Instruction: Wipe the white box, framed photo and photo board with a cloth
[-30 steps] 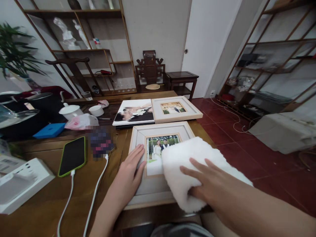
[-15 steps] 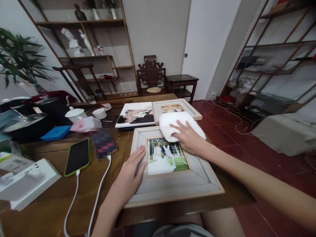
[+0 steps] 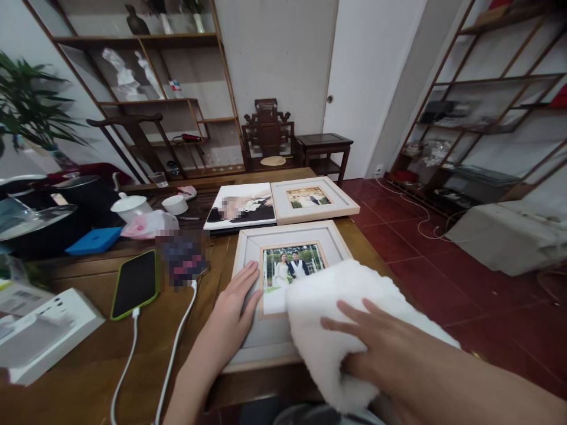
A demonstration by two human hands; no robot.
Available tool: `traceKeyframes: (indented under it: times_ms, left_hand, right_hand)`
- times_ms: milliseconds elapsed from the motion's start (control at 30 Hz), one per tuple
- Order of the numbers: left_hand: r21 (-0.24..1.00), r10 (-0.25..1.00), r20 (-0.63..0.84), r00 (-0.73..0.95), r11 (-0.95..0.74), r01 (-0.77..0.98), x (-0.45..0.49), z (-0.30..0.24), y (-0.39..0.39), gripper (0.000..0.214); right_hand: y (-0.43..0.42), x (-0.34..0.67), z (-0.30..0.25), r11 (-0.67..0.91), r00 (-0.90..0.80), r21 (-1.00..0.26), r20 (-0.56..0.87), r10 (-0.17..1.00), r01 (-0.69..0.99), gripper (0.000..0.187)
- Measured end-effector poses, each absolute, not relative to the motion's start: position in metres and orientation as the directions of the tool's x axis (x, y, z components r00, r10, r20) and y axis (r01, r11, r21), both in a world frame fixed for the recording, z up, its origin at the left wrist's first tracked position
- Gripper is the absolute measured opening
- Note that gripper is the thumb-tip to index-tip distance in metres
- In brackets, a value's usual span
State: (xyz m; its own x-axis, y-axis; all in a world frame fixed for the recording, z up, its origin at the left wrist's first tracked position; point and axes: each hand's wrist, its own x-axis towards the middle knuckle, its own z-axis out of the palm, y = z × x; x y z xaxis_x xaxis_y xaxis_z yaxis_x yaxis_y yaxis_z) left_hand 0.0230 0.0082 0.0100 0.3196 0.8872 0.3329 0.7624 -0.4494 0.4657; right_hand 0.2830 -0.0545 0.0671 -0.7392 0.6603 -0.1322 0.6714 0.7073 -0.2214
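A pale framed wedding photo (image 3: 283, 236) lies flat at the near edge of the wooden table (image 3: 84, 366). My left hand (image 3: 233, 313) rests flat and open on the frame's left border. My right hand (image 3: 376, 339) presses a fluffy white cloth (image 3: 328, 307) onto the frame's lower right part, fingers spread over the cloth. The cloth hides the frame's right side and part of the picture.
Behind lie a second framed photo (image 3: 313, 200) and an unframed print (image 3: 241, 206). To the left are a phone with a green case (image 3: 135, 283) on a white cable, a white box (image 3: 44, 333), a blue box (image 3: 93, 241), a teapot (image 3: 128, 208) and a cup (image 3: 174, 204). Red tiled floor lies to the right.
My right hand has pulled the cloth from the frame's far right corner back down to its near right part. My left hand has stayed on the left border.
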Motion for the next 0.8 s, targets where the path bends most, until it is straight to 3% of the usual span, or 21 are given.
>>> traceKeyframes:
  times_ms: [133,300,500,667,800]
  left_hand:
    - [0.475,0.894,0.315,0.319,-0.440,0.763,0.024,0.012,0.008,0.043]
    - [0.484,0.901,0.313,0.301,-0.424,0.765,0.024,0.013,0.010,0.044]
    - [0.484,0.903,0.307,0.300,-0.419,0.768,0.024,0.011,0.010,0.047]
    - [0.475,0.905,0.299,0.302,-0.416,0.775,0.024,0.011,0.010,0.047]
    - [0.465,0.903,0.305,0.304,-0.420,0.780,0.025,0.011,0.010,0.046]
  right_hand:
    - [-0.033,0.287,0.066,0.635,-0.648,-0.149,-0.060,0.760,0.758,0.054]
    - [0.034,0.296,0.056,0.567,-0.561,0.006,0.155,0.813,0.824,0.055]
    - [0.052,0.290,0.055,0.552,-0.563,0.119,0.110,0.819,0.825,0.055]
    - [-0.009,0.285,0.064,0.616,-0.616,0.035,-0.018,0.787,0.787,0.051]
    - [-0.054,0.289,0.057,0.671,-0.679,-0.105,-0.104,0.727,0.734,0.031]
